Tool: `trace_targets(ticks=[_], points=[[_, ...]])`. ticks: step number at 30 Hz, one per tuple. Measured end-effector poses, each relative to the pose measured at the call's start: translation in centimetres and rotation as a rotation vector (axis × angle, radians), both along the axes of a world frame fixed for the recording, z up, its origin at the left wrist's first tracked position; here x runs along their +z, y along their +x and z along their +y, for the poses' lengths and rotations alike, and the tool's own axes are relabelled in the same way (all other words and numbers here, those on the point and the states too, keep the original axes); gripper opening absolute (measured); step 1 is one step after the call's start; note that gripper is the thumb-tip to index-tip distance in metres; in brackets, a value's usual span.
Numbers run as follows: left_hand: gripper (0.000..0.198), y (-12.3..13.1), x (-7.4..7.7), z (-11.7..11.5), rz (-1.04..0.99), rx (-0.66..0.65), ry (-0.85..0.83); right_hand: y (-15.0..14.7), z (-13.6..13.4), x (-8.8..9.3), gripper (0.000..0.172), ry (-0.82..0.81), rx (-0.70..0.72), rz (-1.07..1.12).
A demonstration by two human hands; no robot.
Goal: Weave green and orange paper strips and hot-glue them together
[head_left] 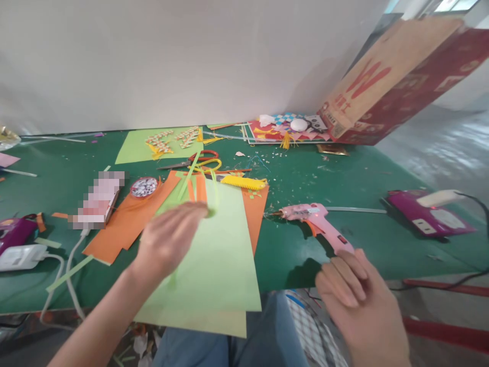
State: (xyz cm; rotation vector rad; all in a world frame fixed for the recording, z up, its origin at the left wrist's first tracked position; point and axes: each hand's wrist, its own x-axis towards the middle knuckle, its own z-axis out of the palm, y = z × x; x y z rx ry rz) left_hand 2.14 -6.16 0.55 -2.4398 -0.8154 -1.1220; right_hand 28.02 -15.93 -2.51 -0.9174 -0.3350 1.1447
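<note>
My left hand (168, 237), a little blurred, is closed over the light green paper sheets (225, 255). Orange paper strips (201, 187) and a thin looped green strip stick up past its fingers, and their lower ends are hidden. On the right, the curled fingers of my right hand (355, 295) meet the handle end of a pink hot glue gun (319, 216), whose nozzle points left. A clear glue stick (355, 209) runs out of the gun's back. Just beyond the sheets lies a yellow utility knife (244, 182), near scissors (206, 162) with red and yellow handles.
Orange card (130, 224), a round tin of googly eyes (144, 187) and a phone (100, 199) on a white cable lie left. A purple power strip (430, 214) sits right. Behind are woven paper pieces (160, 142), a decorated red card and a leaning paper bag (382, 81).
</note>
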Motion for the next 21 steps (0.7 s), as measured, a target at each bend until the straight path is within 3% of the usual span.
trace_targets(ticks=[3, 7, 11, 15, 18, 21], points=[[0.025, 1.0, -1.8, -1.1, 0.312, -0.016, 0.045, -1.3, 0.3, 0.0, 0.044, 0.024, 0.028, -0.254], [0.025, 0.8, -3.4, -1.7, 0.466, -0.031, -0.003, -2.8, 0.3, 0.3, 0.04, 0.083, 0.126, -0.486], [0.03, 0.3, -3.5, -2.0, 0.457, -0.042, -0.113, -4.3, 1.2, 0.2, 0.039, 0.131, 0.287, -1.092], [0.026, 0.1, -3.3, -1.6, 0.444, -0.073, -0.159, -5.8, 3.3, -0.7, 0.019, 0.417, 0.187, -1.675], [0.025, -0.2, -3.2, -0.6, 0.459, -0.077, -0.14, -6.5, 4.7, -1.8, 0.024, 0.444, 0.23, -1.93], [0.03, -0.5, -2.9, 0.8, 0.47, -0.088, -0.124, -6.7, 5.5, -2.4, 0.03, 0.424, 0.258, -2.02]])
